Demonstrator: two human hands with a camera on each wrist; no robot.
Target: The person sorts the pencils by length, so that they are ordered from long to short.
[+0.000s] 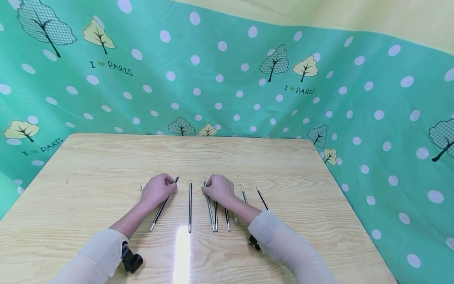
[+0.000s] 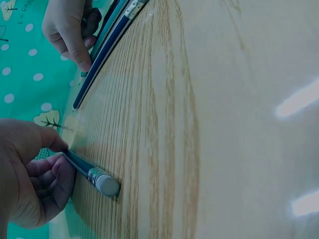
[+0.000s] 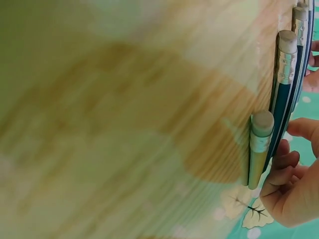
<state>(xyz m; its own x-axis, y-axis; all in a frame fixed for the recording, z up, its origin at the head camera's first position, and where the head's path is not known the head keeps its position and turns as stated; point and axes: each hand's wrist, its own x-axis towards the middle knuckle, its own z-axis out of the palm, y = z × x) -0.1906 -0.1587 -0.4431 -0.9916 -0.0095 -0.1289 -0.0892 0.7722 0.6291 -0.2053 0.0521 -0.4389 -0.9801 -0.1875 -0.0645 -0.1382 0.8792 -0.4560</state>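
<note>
My left hand pinches a dark pencil near its sharpened end, between thumb and fingers. This pencil lies slanted, its white eraser toward me. To its right a dark pencil lies apart on the table. My right hand pinches a blue-green pencil near its tip. Dark pencils and a pale greenish pencil lie beside it, partly hidden under that hand and wrist.
Farther right lie a blue-green pencil and a dark pencil, partly covered by the right forearm. A small tip shows left of the left hand. The wooden table meets a green dotted curtain at its back.
</note>
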